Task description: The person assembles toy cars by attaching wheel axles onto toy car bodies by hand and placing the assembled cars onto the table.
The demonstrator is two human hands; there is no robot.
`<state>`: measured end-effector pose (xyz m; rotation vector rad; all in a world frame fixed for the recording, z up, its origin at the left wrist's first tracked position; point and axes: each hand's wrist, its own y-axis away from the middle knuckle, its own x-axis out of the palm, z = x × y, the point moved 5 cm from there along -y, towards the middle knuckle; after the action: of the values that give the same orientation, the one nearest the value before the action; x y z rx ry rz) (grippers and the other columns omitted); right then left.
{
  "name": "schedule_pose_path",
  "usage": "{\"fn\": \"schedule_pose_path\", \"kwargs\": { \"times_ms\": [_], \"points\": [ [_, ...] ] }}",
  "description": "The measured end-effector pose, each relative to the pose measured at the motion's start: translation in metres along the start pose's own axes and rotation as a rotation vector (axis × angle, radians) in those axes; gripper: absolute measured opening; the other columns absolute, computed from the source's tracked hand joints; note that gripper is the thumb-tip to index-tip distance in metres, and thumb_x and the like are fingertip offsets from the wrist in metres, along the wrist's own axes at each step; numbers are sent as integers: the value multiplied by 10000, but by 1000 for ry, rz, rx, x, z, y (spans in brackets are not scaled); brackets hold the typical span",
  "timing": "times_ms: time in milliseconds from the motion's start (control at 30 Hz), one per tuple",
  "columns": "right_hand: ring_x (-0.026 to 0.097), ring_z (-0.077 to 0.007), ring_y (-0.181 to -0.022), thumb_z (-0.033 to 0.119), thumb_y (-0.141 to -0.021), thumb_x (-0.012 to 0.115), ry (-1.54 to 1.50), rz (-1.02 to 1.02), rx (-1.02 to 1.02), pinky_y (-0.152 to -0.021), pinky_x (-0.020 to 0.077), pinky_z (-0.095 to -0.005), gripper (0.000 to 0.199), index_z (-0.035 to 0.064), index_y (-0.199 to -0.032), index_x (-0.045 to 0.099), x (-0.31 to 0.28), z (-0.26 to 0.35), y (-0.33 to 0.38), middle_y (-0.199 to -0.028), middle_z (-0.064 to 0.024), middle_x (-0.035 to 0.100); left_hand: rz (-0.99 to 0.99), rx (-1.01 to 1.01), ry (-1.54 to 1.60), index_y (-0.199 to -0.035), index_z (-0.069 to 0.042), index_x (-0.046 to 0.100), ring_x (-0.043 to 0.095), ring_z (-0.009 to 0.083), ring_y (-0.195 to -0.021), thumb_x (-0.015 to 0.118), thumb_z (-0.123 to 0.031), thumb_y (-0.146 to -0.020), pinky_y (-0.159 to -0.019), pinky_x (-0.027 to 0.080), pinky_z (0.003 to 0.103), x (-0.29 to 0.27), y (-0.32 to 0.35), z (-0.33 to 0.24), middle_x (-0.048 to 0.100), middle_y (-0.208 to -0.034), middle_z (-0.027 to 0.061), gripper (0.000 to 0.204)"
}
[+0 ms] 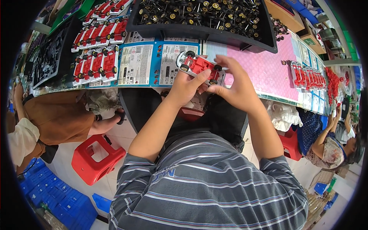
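Observation:
My left hand (184,89) grips a toy car (203,68) turned underside up, its thumb pressed on the red chassis. The car has a white body and black wheels with gold hubs at both ends. Around the car's right end, my right hand (237,82) is open, thumb and forefinger spread apart near the rear wheels. Whether its thumb touches the lower wheel I cannot tell. Beyond my hands, a black tray (207,36) holds many black wheels with gold hubs on axles.
Rows of upturned toy cars (96,65) lie to the left, beside a dark tray (50,57). More cars (306,76) and small red parts (332,84) lie far right. A red stool (97,159) stands on the floor; people sit on either side of me.

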<state>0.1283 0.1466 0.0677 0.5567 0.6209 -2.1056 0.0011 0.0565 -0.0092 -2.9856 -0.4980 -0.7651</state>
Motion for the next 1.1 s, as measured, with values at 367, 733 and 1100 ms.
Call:
{"fn": "schedule_pose_path", "kwargs": {
  "times_ms": [367,733,1100],
  "points": [
    [689,-296,-1020,140,-706,901,-75,-15,123,-916,547,-374,654,-56,-1256,606,55,16,-11,-1114,-196,688,-157,244,-217,-1338,18,467,555,82,-659,609,-484,-998,-556,426,206,-43,63,-17,647,-964,78,623],
    [633,-447,-1075,188,-719,874,146,-69,1,-925,525,-451,726,-118,-1286,540,155,59,-75,-1208,-288,614,-427,59,-659,-1140,32,634,669,247,-798,631,-168,-980,-738,523,339,-136,118,62,704,-988,170,256],
    [637,-428,-1076,267,-735,866,126,-15,13,-934,520,-450,711,-102,-1264,566,192,68,-94,-1161,-276,633,-279,82,-662,-1056,25,639,661,298,-723,625,-164,-971,-678,512,371,-134,107,58,674,-876,194,208]
  ]
}}
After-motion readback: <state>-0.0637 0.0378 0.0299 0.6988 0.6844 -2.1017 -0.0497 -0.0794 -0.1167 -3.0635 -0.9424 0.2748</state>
